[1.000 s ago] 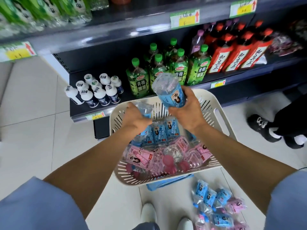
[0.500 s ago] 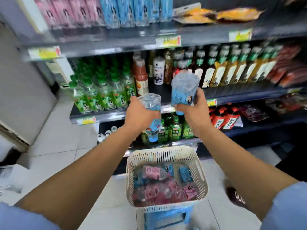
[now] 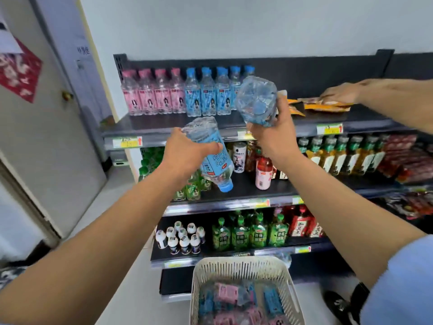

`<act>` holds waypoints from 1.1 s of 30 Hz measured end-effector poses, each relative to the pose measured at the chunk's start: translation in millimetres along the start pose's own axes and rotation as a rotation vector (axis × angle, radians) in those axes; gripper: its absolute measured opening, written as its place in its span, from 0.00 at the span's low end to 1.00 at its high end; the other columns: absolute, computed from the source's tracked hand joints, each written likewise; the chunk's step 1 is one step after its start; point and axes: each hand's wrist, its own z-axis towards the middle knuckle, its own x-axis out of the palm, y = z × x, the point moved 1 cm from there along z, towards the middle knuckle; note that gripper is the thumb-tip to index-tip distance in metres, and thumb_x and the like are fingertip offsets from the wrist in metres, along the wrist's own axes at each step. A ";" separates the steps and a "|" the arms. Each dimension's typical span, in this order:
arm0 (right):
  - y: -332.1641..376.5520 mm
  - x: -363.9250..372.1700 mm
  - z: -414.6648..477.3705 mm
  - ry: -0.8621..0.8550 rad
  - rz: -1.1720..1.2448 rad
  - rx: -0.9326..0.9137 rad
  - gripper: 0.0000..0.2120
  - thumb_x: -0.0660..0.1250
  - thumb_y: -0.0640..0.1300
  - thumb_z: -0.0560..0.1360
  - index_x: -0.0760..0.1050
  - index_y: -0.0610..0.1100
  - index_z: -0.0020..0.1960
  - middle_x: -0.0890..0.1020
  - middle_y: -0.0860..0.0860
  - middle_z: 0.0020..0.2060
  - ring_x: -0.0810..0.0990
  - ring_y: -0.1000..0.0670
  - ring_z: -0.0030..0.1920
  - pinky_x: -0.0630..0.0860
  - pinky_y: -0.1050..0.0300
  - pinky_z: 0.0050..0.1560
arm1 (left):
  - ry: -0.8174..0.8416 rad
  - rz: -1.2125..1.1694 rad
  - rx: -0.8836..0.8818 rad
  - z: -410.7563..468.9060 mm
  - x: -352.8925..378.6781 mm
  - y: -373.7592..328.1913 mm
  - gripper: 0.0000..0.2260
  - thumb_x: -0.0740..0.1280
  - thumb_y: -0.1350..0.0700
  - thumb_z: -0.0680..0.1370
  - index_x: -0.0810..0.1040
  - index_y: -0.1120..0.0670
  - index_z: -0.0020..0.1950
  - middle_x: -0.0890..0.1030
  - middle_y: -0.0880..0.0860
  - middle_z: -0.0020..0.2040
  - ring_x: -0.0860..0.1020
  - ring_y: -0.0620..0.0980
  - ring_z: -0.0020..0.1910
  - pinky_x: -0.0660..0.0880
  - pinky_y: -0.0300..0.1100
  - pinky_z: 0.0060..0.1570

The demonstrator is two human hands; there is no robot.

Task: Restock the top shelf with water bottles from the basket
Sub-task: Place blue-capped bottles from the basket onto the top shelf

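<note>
The basket (image 3: 241,260) is sitting lowest, its near edge cut off by the frame, with pink and blue bottles (image 3: 226,293) lying jumbled and blurred inside. Above it, the left hand (image 3: 185,153) is gripping a blue-labelled water bottle (image 3: 215,160), fingers curled round its body, cap pointing down. The right hand (image 3: 274,134) is gripping a second water bottle (image 3: 256,99); its base is facing the camera, hiding most of its label and the cap. Behind, the top shelf (image 3: 164,123) is carrying upright pink rows (image 3: 152,95) and blue rows (image 3: 208,95), the raised bottle covering the rightmost blue ones. Another person's hand (image 3: 342,92) is resting on orange packets (image 3: 328,105), the arm cut off at the frame's right edge.
</note>
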 end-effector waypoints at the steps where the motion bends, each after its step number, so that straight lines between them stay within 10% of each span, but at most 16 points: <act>1: 1.2 3.6 6.3 -0.002 -0.002 0.000 0.33 0.69 0.31 0.66 0.63 0.42 0.68 0.73 0.43 0.63 0.75 0.48 0.61 0.77 0.50 0.58 | -0.004 -0.026 -0.003 3.2 -4.2 -2.7 0.21 0.78 0.59 0.65 0.72 0.57 0.52 0.82 0.51 0.48 0.81 0.48 0.45 0.78 0.40 0.42; 16: -18.5 54.8 91.2 -0.198 0.189 0.393 0.11 0.70 0.46 0.74 0.72 0.48 0.53 0.83 0.52 0.43 0.81 0.52 0.39 0.73 0.58 0.33 | 0.191 -0.029 -0.042 78.1 -39.7 18.4 0.18 0.77 0.61 0.66 0.76 0.57 0.52 0.83 0.53 0.49 0.82 0.51 0.49 0.78 0.43 0.45; 23: -17.1 53.2 118.7 -0.088 0.438 0.735 0.13 0.65 0.54 0.77 0.72 0.43 0.49 0.80 0.46 0.45 0.81 0.46 0.47 0.78 0.46 0.52 | 0.395 0.387 0.030 75.1 -29.6 36.5 0.24 0.78 0.59 0.63 0.68 0.55 0.51 0.80 0.52 0.49 0.80 0.51 0.46 0.79 0.47 0.41; 33: -20.8 38.8 143.3 0.227 -0.305 0.798 0.20 0.73 0.51 0.71 0.74 0.44 0.58 0.78 0.45 0.52 0.81 0.45 0.41 0.78 0.61 0.27 | 0.497 0.612 0.039 66.2 3.6 49.2 0.26 0.77 0.55 0.64 0.65 0.54 0.54 0.78 0.53 0.49 0.79 0.53 0.48 0.80 0.52 0.47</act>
